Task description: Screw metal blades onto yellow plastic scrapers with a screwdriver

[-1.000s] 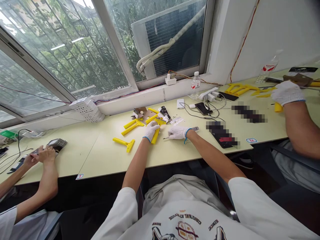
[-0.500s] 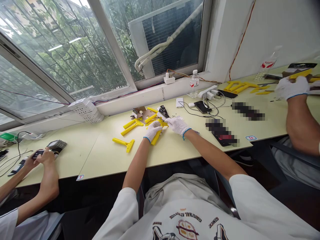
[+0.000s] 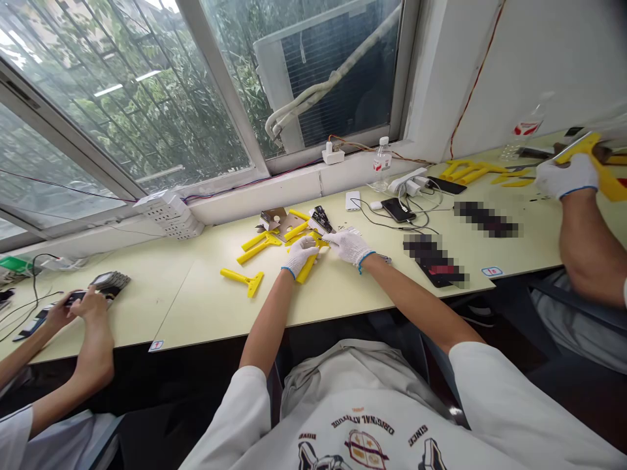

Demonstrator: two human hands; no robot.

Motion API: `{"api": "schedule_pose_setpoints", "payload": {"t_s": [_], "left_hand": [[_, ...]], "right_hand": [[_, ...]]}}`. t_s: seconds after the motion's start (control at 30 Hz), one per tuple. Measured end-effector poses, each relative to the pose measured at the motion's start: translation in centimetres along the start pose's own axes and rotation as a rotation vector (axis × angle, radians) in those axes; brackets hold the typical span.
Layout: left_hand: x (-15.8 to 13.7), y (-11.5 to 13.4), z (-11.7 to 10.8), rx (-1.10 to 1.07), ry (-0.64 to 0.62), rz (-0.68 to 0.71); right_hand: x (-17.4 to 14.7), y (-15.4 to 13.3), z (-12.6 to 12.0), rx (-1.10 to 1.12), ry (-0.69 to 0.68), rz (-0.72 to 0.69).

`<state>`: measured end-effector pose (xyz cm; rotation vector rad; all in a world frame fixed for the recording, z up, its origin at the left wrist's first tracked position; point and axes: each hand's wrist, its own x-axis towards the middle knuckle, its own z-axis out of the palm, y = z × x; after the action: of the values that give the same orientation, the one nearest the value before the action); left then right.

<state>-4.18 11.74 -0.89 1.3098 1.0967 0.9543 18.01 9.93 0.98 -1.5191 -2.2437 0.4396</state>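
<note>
My left hand (image 3: pixel 300 254), in a white glove with blue trim, is closed around a yellow scraper (image 3: pixel 307 269), its handle angled toward me. My right hand (image 3: pixel 351 248), gloved the same way, is pinched at the scraper's head end. Something thin and dark shows at its fingertips, too small to name. Behind my hands stand a black-and-white printed packet (image 3: pixel 321 220) and another yellow scraper (image 3: pixel 297 230). To the left lie more yellow scraper parts (image 3: pixel 264 244) and a single yellow scraper (image 3: pixel 245 281).
Opened brown cardboard (image 3: pixel 289 225) lies behind the scrapers. Right of my hands are a white power bank (image 3: pixel 352 200), a phone (image 3: pixel 398 209) with cables, a water bottle (image 3: pixel 382 156) and a blurred dark item (image 3: pixel 434 260). Co-workers sit on both sides, one gloved hand (image 3: pixel 568 176) holding a yellow scraper.
My hands stay almost in place on the scraper. On the right, the co-worker's gloved hand has turned and raised a yellow scraper.
</note>
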Motion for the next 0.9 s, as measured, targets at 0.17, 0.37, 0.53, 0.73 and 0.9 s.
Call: {"api": "schedule_pose_setpoints", "payload": {"t_s": [0.17, 0.37, 0.53, 0.73, 0.9], "left_hand": [[0.1, -0.2, -0.1, 0.016, 0.006, -0.005], [1.1, -1.6, -0.4, 0.024, 0.053, 0.022], [1.1, -1.8, -0.1, 0.194, 0.100, 0.117], [0.6, -1.0, 0.8, 0.250, 0.157, 0.191], [0.6, -1.0, 0.9, 0.276, 0.157, 0.214]], "right_hand": [[0.0, -0.1, -0.2, 0.007, -0.003, -0.011], [0.1, 0.3, -0.1, 0.018, 0.010, -0.033], [0.7, 0.5, 0.4, 0.022, 0.054, -0.037], [1.5, 0.5, 1.3, 0.020, 0.117, -0.010], [1.3, 0.7, 1.6, 0.016, 0.147, 0.028]]}}
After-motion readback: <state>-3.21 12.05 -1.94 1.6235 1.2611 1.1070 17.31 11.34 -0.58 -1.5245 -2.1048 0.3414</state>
